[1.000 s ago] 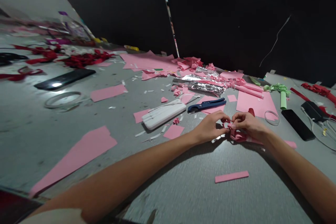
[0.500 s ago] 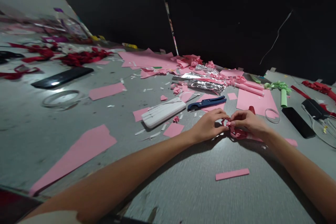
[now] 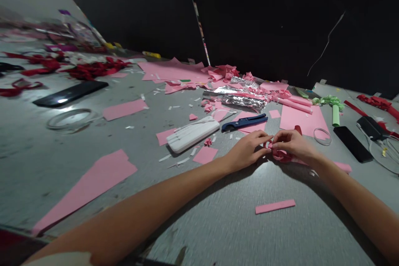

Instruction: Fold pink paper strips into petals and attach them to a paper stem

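Note:
Both of my hands meet over a small curled pink paper piece [image 3: 279, 156] lying on the grey table [image 3: 218, 224]. My left hand [image 3: 247, 149] pinches its left side with closed fingertips. My right hand [image 3: 293, 144] has its fingers closed on the right side of the same paper. A flat tail of pink paper sticks out under my right wrist. Most of the curled piece is hidden by my fingers.
A blue cutter [image 3: 245, 123] and a white flat case [image 3: 193, 134] lie just beyond my hands. Crumpled foil [image 3: 246, 102], pink sheets [image 3: 304, 120], a tape ring [image 3: 322, 136], a black phone [image 3: 353, 144], a green roll [image 3: 336, 115] and a loose pink strip [image 3: 274, 206] surround them. Red scraps lie far left.
My hands stay together on the pink paper piece and barely shift. The view has drifted slightly.

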